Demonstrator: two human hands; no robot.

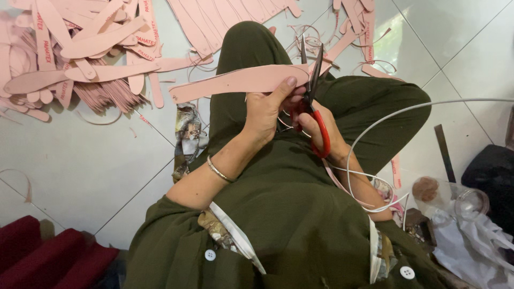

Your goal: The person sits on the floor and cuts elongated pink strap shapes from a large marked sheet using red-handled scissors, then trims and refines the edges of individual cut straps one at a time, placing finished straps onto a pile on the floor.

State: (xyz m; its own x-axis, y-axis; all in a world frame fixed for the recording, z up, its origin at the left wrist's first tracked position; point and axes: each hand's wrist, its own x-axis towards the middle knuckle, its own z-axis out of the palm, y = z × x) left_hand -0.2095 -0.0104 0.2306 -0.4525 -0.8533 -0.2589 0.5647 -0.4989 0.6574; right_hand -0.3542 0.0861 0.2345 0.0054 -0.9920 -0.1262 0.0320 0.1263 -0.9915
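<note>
Trimming a long pink leatherette strip (241,81), left hand (266,109) pinching it, right hand (316,126) clasping red-handled steel scissors (312,91), blades parted at its end. Heaps of cut pink strips (80,48) already down; this one unfinished.

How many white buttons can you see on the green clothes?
2. One white button sits low on the green garment, left of the middle; the other button is near the bottom edge on the right. Folds may hide more.

Long pink strip (241,81) level above lap, red-handled scissors (312,101) at its end
</note>
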